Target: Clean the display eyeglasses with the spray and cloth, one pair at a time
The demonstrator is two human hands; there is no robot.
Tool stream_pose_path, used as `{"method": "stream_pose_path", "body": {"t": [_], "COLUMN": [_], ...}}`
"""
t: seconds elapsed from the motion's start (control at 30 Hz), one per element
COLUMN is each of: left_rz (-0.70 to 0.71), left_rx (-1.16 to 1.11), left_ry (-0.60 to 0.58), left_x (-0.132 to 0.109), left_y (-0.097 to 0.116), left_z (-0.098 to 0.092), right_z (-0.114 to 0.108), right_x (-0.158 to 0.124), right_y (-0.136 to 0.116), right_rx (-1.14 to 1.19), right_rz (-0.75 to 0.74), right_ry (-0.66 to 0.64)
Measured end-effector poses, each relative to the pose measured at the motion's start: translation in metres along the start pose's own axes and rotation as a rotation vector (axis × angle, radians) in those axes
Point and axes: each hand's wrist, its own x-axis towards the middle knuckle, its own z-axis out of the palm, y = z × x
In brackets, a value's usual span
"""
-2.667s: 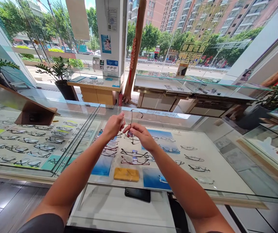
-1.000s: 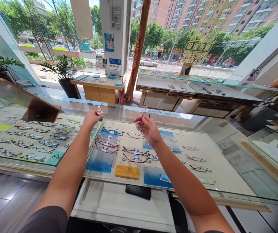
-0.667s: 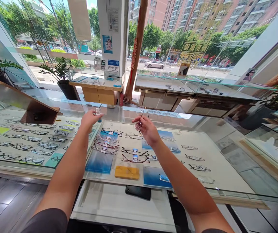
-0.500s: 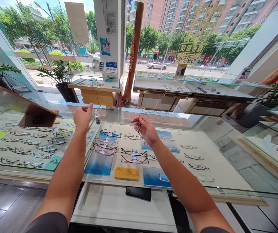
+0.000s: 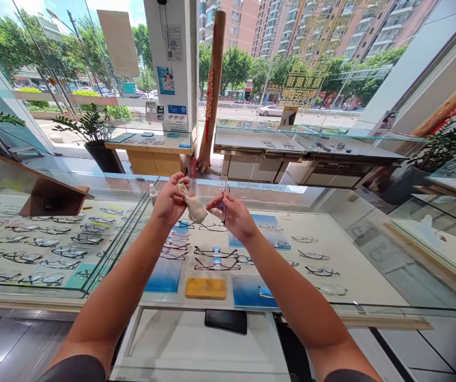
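Note:
My left hand (image 5: 171, 200) is closed on a crumpled beige cloth (image 5: 196, 210), which hangs from the fingers toward the other hand. In my right hand (image 5: 236, 216) a pair of eyeglasses (image 5: 225, 185) is pinched, turned on end with one lens above the fingers and the other lens beside the cloth. Whether cloth and lens touch I cannot tell. Both hands are raised over the glass display case (image 5: 343, 233). Just behind my left hand stands a small spray bottle (image 5: 152, 192), partly covered by it.
Several eyeglass frames (image 5: 217, 252) lie in rows inside the case, with a yellow case-like block (image 5: 205, 288) near its front. A black phone (image 5: 226, 321) lies on the white surface below. At left stands a brown wooden piece (image 5: 53, 196). Farther back are more glass counters (image 5: 260, 143).
My left hand has moved right from beside the spray bottle and now shows a beige cloth in it. My right hand still holds the eyeglasses. The view has shifted slightly.

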Motion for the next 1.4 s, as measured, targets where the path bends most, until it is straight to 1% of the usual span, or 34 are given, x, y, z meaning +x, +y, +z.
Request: {"method": "stream_pose_path", "body": {"t": [0.1,0.17,0.3,0.43,0.53,0.67,0.8,0.87,0.93,1.0,1.1,1.23,1.3,1.4], "left_rz": [-0.055,-0.062,-0.049,-0.159,-0.177,-0.087,0.065,0.141,0.174,0.126,0.008,-0.076,-0.117,-0.137], "left_rx": [-0.026,0.000,0.091,0.240,0.383,0.521,0.558,0.577,0.595,0.580,0.553,0.548,0.499,0.419], "left_ry": [0.004,-0.015,-0.042,-0.076,-0.115,-0.202,-0.317,-0.334,-0.329,-0.343,-0.395,-0.426,-0.417,-0.348], "left_x": [0.000,0.001,0.000,-0.001,-0.002,-0.007,-0.016,-0.020,-0.022,-0.022,-0.022,-0.023,-0.024,-0.024], "left_y": [-0.015,-0.020,-0.025,-0.029,-0.030,-0.031,-0.032,-0.034,-0.035,-0.036,-0.034,-0.026,-0.023,-0.022], "left_z": [0.001,0.000,-0.003,-0.007,-0.007,-0.001,0.006,0.009,0.011,0.012,0.013,0.012,0.011,0.011], "right_z": [0.006,0.007,0.003,-0.001,-0.003,-0.005,-0.005,-0.005,-0.004,-0.004,-0.003,-0.003,-0.003,-0.006], "right_x": [-0.003,-0.004,-0.002,-0.001,-0.001,-0.001,-0.001,-0.002,-0.002,-0.002,-0.003,-0.004,-0.004,-0.003], "right_y": [-0.001,-0.001,-0.004,-0.013,-0.019,-0.023,-0.026,-0.027,-0.027,-0.027,-0.027,-0.027,-0.027,-0.026], "right_rx": [-0.011,-0.013,0.017,-0.001,-0.016,0.022,0.042,0.038,0.040,0.043,0.030,0.005,0.006,0.002], "right_rz": [0.013,0.023,0.008,-0.018,-0.026,-0.056,-0.056,-0.055,-0.053,-0.041,-0.034,-0.036,-0.036,-0.054], "right_ry": [-0.054,-0.060,-0.026,0.023,0.059,0.073,0.092,0.094,0.094,0.091,0.087,0.084,0.081,0.100]}}
